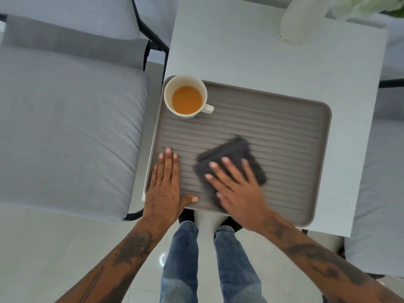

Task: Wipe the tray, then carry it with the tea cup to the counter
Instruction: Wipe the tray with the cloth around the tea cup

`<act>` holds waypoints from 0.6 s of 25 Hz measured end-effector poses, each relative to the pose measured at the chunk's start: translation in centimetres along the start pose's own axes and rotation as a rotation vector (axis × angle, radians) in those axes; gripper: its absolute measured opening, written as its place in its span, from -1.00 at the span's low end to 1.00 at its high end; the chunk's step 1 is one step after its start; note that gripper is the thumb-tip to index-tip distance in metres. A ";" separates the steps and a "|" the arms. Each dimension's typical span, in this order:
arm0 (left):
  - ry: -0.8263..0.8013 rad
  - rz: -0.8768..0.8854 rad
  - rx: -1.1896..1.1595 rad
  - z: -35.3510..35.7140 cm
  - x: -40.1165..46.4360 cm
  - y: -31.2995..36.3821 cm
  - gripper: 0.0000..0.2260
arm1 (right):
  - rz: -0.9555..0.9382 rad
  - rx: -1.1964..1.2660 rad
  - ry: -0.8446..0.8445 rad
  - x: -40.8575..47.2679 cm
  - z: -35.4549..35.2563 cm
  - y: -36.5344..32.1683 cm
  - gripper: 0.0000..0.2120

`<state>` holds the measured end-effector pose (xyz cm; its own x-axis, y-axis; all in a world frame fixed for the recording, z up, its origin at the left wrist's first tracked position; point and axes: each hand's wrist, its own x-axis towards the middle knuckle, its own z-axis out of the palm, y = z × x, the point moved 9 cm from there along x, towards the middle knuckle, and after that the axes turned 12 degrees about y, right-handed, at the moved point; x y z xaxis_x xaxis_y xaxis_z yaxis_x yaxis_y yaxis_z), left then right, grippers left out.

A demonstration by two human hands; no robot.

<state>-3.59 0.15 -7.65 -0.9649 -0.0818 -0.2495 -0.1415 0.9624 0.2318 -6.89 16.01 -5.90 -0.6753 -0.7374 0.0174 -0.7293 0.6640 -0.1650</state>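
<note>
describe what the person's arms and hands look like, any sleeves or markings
Both forearms are bare, with no sleeves, gloves, watch or rings visible. Each forearm carries dark tattoos. The left hand and right hand have short, plain nails. Below the arms, blue faded jeans show.

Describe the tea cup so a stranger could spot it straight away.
Find the white side table between the grey cushioned seats; a grey ridged tray lies on it. The tea cup stands in the tray's far left corner, away from both hands. It is the only white, handled vessel there, holding amber tea.
</note>
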 end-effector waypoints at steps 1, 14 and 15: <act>-0.002 0.002 -0.001 0.0 0.0 0.1 0.06 | -0.060 0.040 0.000 2.4 0.7 -2.3 -0.50; 0.017 -0.018 -0.001 0.0 -0.1 -0.4 0.06 | 0.143 -0.083 -0.070 -8.8 -2.3 7.4 -0.48; 0.015 -0.016 0.006 -0.1 -0.1 -0.3 0.06 | 0.116 -0.081 -0.058 -7.2 -2.0 6.0 -0.47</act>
<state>-3.44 -0.17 -7.64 -0.9657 -0.1014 -0.2391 -0.1561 0.9623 0.2226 -6.66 25.56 -5.07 -0.7500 -0.6593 -0.0542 -0.6546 0.7514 -0.0826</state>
